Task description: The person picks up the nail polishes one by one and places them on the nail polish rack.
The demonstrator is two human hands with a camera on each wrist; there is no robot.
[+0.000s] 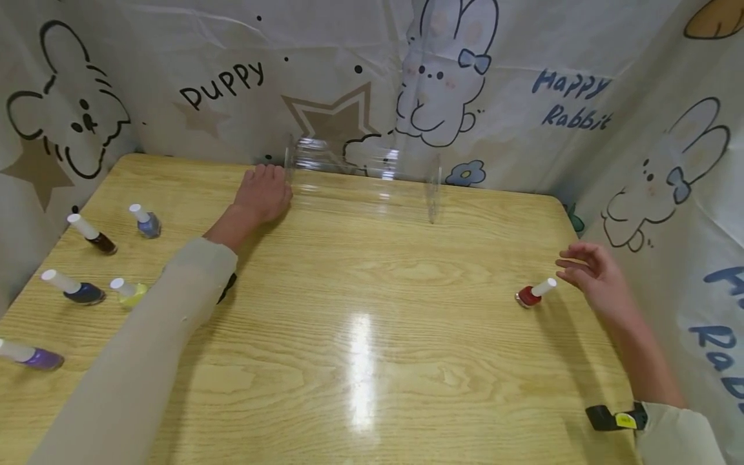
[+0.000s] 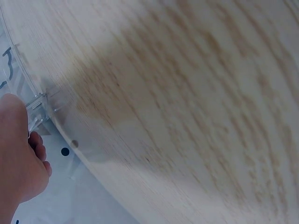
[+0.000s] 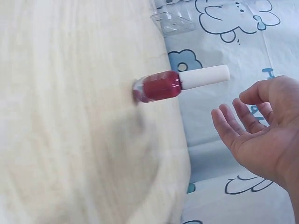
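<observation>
My left fingers (image 1: 269,174) grip the clear rack (image 1: 372,171), seemingly steadying it; my right fingers (image 3: 226,128), loosely parted beside the red bottle (image 3: 161,86), should next pinch its cap (image 3: 205,77).

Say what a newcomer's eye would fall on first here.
Probably the glossy red bottle with a white cap, alone on the right side of the yellow wood-grain table, near the person's right hand. Next, the clear plastic rack at the table's far edge, its left end gripped by the left hand, and behind it the pale cloth printed with cartoon animals.
</observation>
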